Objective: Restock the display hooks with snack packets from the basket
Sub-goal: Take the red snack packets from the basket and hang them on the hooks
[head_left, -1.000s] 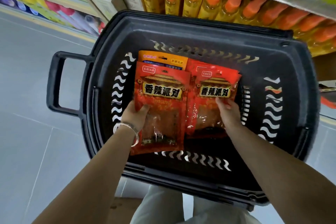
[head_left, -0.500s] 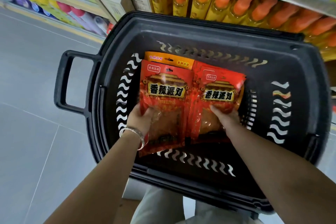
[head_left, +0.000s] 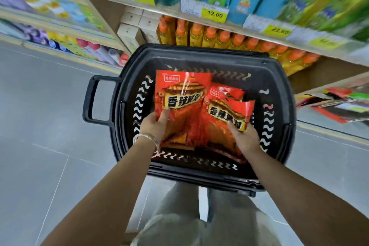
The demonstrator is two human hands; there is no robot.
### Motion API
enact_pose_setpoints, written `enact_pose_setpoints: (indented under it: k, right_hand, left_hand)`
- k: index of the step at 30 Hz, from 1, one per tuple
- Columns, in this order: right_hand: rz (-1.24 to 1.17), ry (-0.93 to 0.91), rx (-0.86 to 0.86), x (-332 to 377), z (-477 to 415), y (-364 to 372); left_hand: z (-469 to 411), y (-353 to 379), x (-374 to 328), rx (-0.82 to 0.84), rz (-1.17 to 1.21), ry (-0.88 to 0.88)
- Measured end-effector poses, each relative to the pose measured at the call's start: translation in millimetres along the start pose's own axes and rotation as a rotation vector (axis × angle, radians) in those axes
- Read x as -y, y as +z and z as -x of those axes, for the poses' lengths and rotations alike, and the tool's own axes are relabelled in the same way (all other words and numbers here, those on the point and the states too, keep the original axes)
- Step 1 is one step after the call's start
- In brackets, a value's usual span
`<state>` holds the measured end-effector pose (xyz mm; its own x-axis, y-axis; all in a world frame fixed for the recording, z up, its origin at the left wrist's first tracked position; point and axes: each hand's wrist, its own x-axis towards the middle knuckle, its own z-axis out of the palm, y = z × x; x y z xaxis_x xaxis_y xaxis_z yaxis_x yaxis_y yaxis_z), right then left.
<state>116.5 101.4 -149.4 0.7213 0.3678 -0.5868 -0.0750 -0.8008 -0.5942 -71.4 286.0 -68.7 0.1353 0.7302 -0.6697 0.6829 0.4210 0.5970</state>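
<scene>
Both hands in the black basket (head_left: 199,51), each on a red snack packet.
Left hand (head_left: 153,126): thumb pressed on the front of the left packet (head_left: 182,94), fingers curled behind, firm pinch at its lower left edge. That packet stands roughly upright over the basket's left half.
Right hand (head_left: 245,138): thumb on the front of the right packet (head_left: 224,115), fingers hidden behind it, so clamped on. This packet tilts, top corner toward the basket's right wall.
The packets overlap at basket centre. A third red packet (head_left: 229,91) peeks out behind the right one.
Silver bracelet (head_left: 148,138) on my left wrist.
Basket handle (head_left: 90,102) sticks out from its left side.
Orange-capped bottles (head_left: 211,38) sit on the shelf just beyond the basket's far rim.
</scene>
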Motion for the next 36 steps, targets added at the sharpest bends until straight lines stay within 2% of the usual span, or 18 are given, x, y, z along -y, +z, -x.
enact_pose_setpoints:
  k: [6, 11, 14, 17, 25, 32, 36]
  right_hand:
    - [-0.137, -0.233, -0.148, 25, 70, -62]
    - [-0.405, -0.264, -0.347, 17, 112, -132]
    - [-0.485, -0.304, -0.527, -2, 133, -191]
    - [-0.46, -0.333, -0.681, -31, 152, -258]
    - [-0.356, -0.528, -0.84, -110, 181, -437]
    - [-0.389, -0.639, -0.939, -131, 186, -561]
    - [-0.462, -0.711, -0.977, -117, 176, -617]
  left_hand:
    - [64, -13, -34, 0.021, -0.214, 0.289]
    - [120, 13, -64, 0.095, -0.11, 0.468]
    - [160, 48, -90, 0.069, -0.113, 0.566]
    - [208, 95, -123, 0.082, -0.131, 0.696]
    - [334, 230, -193, 0.174, -0.089, 1.041]
    - [396, 299, -260, 0.281, 0.054, 1.062]
    - [422, 322, -306, 0.25, 0.131, 1.11]
